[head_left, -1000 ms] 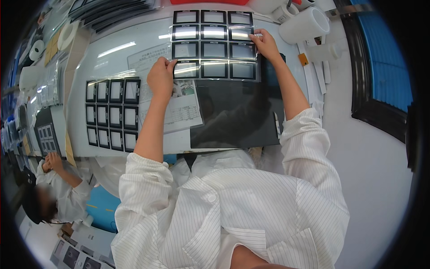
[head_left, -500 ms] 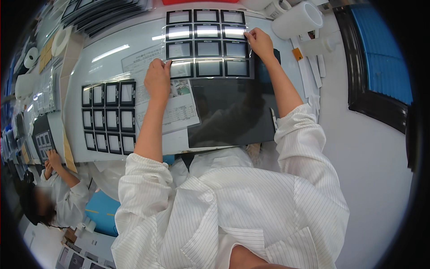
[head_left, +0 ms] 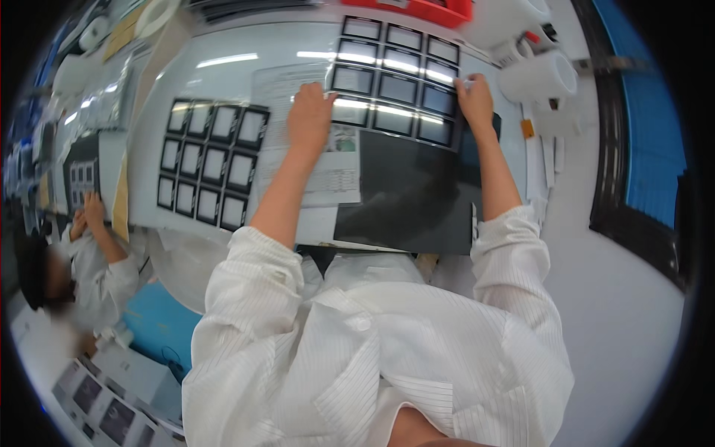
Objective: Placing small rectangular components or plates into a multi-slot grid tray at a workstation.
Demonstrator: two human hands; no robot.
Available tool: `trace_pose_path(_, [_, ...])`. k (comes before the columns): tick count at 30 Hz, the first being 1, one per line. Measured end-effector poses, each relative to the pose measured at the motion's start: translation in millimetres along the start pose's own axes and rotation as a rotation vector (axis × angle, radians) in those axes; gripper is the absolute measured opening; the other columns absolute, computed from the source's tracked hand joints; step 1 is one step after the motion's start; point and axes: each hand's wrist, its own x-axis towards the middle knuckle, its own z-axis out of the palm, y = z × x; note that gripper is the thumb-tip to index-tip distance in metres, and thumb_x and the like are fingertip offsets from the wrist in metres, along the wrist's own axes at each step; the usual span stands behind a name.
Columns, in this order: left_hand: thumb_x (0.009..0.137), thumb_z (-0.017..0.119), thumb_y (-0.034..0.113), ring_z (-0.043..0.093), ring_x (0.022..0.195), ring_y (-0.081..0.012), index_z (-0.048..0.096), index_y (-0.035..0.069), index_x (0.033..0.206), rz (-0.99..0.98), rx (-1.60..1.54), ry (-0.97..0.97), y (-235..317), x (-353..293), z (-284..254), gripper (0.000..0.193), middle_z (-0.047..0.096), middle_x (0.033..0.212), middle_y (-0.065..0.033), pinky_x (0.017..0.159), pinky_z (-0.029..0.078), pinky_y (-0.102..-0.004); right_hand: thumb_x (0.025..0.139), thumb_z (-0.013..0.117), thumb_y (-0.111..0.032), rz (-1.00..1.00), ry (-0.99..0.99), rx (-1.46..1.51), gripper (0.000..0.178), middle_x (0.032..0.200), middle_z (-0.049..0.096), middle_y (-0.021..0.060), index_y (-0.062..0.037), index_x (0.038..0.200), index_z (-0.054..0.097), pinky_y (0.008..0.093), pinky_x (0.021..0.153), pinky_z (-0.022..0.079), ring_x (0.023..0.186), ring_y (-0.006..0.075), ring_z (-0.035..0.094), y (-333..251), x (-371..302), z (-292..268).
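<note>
A clear glossy sheet [head_left: 398, 89] with rows of black-bordered rectangular windows hangs or lies over the far part of the table, light bands reflecting off it. My left hand [head_left: 309, 118] pinches its left edge near the lower rows. At the right edge, my right hand [head_left: 475, 103] grips it, thumb and fingers closed. Below the sheet lies a dark glossy board [head_left: 402, 197], partly covered by it. Printed papers [head_left: 333, 179] rest beside my left forearm. A similar sheet of windows [head_left: 211, 162] lies flat to the left, touched by neither hand.
A red bin [head_left: 439, 13] stands at the far edge. White rolls [head_left: 536, 80] and pale strips [head_left: 549, 155] line the right side. A low partition [head_left: 160, 56] divides the table on the left, where a co-worker's hands [head_left: 91, 212] rest at another small sheet.
The view has turned, so the table appears tilted and shifted right. Both hands keep hold of the sheet, whose position over the board looks much the same.
</note>
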Motion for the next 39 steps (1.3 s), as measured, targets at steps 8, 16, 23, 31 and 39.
trace_pose_path(8, [0.079, 0.064, 0.018, 0.050, 0.108, -0.0340, 0.051, 0.000, 0.115, -0.106, 0.217, 0.171, -17, -49, -74, 0.042, 0.051, 0.121, -0.0173, 0.088, 0.045, -0.0400, 0.084, 0.063, -0.017, -0.106, -0.387, 0.570, 0.025, 0.078, 0.055, 0.0022, -0.0053, 0.105, 0.058, 0.0244, 0.060, 0.044, 0.066, 0.0096, 0.052, -136, -78, -13])
trace_pose_path(16, [0.081, 0.056, 0.006, 0.059, 0.101, -0.0382, 0.053, -0.008, 0.108, -0.047, 0.591, 0.011, -86, -84, -66, 0.030, 0.055, 0.116, -0.0271, 0.072, 0.056, -0.0352, 0.081, 0.064, -0.014, -0.051, -0.712, 0.992, 0.024, 0.084, 0.061, 0.0050, -0.0004, 0.101, 0.060, 0.0248, 0.064, 0.048, 0.071, 0.0108, 0.057, -238, -148, 42])
trace_pose_path(23, [0.082, 0.055, 0.005, 0.060, 0.100, -0.0361, 0.049, -0.007, 0.115, -0.009, 0.481, -0.264, -81, -73, -111, 0.036, 0.055, 0.116, -0.0261, 0.075, 0.055, -0.0343, 0.083, 0.064, -0.019, 0.287, -0.804, 1.231, 0.024, 0.079, 0.063, 0.0089, 0.0014, 0.096, 0.061, 0.0277, 0.058, 0.051, 0.066, 0.0148, 0.061, -321, -147, 65])
trace_pose_path(31, [0.072, 0.072, 0.015, 0.057, 0.076, -0.0326, 0.055, 0.006, 0.083, 0.370, -0.160, 0.275, -49, -179, -165, 0.022, 0.056, 0.081, -0.0113, 0.068, 0.046, -0.0431, 0.087, 0.064, -0.015, 0.237, -0.658, 1.342, 0.029, 0.091, 0.065, 0.0126, -0.0007, 0.110, 0.054, 0.0315, 0.067, 0.055, 0.079, 0.0194, 0.065, -329, -148, 59])
trace_pose_path(39, [0.086, 0.066, 0.018, 0.064, 0.081, -0.0135, 0.063, 0.001, 0.095, -0.862, -1.760, -0.306, -51, -305, -165, 0.019, 0.068, 0.092, -0.0105, 0.071, 0.051, -0.0253, 0.089, 0.061, -0.014, 0.424, -0.749, 1.152, 0.032, 0.089, 0.063, 0.0011, -0.0063, 0.119, 0.051, 0.0279, 0.074, 0.056, 0.081, 0.0082, 0.062, -116, -178, -95])
